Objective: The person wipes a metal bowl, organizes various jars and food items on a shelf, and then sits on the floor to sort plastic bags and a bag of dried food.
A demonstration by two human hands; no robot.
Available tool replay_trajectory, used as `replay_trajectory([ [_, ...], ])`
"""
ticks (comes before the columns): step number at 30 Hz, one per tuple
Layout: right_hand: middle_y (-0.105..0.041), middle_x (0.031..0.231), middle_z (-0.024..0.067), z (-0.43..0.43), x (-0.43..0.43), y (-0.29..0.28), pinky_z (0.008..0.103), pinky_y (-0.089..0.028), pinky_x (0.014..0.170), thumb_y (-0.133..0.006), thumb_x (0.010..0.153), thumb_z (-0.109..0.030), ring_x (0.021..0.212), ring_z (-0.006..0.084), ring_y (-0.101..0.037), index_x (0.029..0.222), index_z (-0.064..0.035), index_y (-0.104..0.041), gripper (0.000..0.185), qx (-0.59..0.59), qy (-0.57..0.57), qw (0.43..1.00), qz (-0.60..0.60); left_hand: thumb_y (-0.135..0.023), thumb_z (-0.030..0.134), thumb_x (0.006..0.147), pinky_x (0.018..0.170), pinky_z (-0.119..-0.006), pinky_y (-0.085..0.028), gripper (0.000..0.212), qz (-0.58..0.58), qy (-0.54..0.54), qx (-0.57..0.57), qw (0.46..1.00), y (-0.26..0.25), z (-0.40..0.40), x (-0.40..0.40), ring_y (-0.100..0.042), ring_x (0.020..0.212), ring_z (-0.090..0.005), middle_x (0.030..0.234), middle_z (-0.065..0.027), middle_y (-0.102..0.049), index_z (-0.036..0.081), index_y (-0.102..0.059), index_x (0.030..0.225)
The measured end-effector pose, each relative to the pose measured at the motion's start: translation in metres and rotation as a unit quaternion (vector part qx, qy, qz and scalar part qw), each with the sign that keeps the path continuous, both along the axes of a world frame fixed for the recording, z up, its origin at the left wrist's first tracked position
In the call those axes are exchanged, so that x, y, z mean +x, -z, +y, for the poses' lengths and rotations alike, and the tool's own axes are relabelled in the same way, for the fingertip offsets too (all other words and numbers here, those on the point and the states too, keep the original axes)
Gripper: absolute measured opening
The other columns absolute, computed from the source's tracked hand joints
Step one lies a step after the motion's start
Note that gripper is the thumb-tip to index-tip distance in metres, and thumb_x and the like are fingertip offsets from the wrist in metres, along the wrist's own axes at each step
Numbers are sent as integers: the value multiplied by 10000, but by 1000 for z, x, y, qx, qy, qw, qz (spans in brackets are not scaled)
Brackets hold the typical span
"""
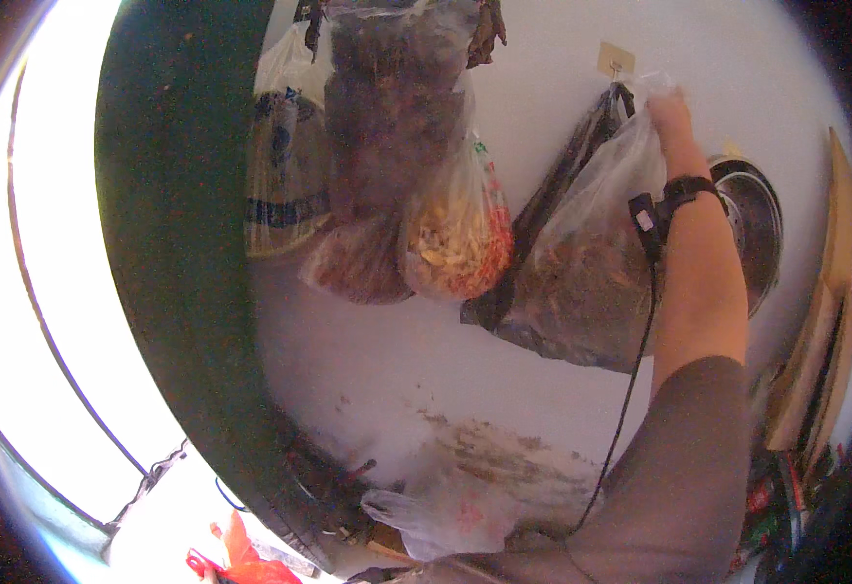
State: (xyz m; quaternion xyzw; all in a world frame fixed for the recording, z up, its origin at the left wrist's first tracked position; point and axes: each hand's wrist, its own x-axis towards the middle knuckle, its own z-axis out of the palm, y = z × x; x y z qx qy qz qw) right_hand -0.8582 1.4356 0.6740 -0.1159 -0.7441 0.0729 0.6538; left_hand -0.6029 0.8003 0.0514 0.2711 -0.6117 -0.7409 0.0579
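My right hand [670,115] is raised to the wall and closed on the gathered top of a clear plastic bag [586,255] with brown dried contents. Beside it, a wall hook [614,62] on a beige adhesive plate carries a dark folded strap or bag [568,168]. Whether the clear bag also hangs on the hook cannot be told. A black strap with a small cabled device [648,219] is around my right wrist. My left hand is out of view.
To the left hang a bag of yellow and red pieces [458,248], a large dark-filled bag [396,109] and another clear bag [287,168]. A round metal pan [750,226] and cardboard [812,350] stand right. Below are a white plastic bag [455,518] and a red bag [250,562].
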Motion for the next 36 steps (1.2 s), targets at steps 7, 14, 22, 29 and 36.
replay_trajectory([
  [7, -520, 1043, 195, -49, -4, 25, 387, -384, 828, -496, 729, -350, 1006, 323, -479, 1073, -16, -476, 481, 68, 90, 991, -76, -431, 436, 827, 371, -218, -317, 327, -3, -19, 28, 999, -14, 12, -5, -395, 414, -86, 526, 18, -403, 115, -401, 772],
  [14, -537, 944, 245, -26, -12, -25, 387, -390, 802, -407, 778, -347, 930, 367, -495, 930, 15, -548, 417, 64, 102, 992, 40, -394, 486, 823, 377, -214, -309, 384, -53, -59, -23, 997, -33, 27, -3, -396, 444, -76, 577, 5, -449, 109, -419, 756],
  [22, -580, 887, 187, -56, 5, 10, 353, -407, 729, -504, 727, -421, 833, 284, -554, 896, 33, -569, 488, -8, -6, 995, -101, -418, 513, 797, 378, -205, -302, 396, -80, -39, 82, 993, 5, 2, 3, -383, 421, -78, 534, 22, -427, 121, -419, 747],
  [29, -571, 766, 56, -152, 100, 103, 274, -411, 609, -540, 731, -297, 669, 156, -525, 931, 5, -549, 362, -83, -257, 958, -93, -478, 230, 828, 417, -230, -364, 144, 56, 83, 76, 992, -3, 10, -7, -439, 486, -106, 602, -14, -455, 96, -459, 778],
  [36, -575, 795, 122, -252, 197, 291, 362, -451, 616, -533, 726, -163, 709, 278, -562, 879, -70, -555, 180, 174, -413, 785, -427, -511, 135, 799, 495, -258, -424, 64, 89, 209, 15, 974, -32, 15, -9, -501, 579, -144, 686, -50, -515, 71, -518, 802],
])
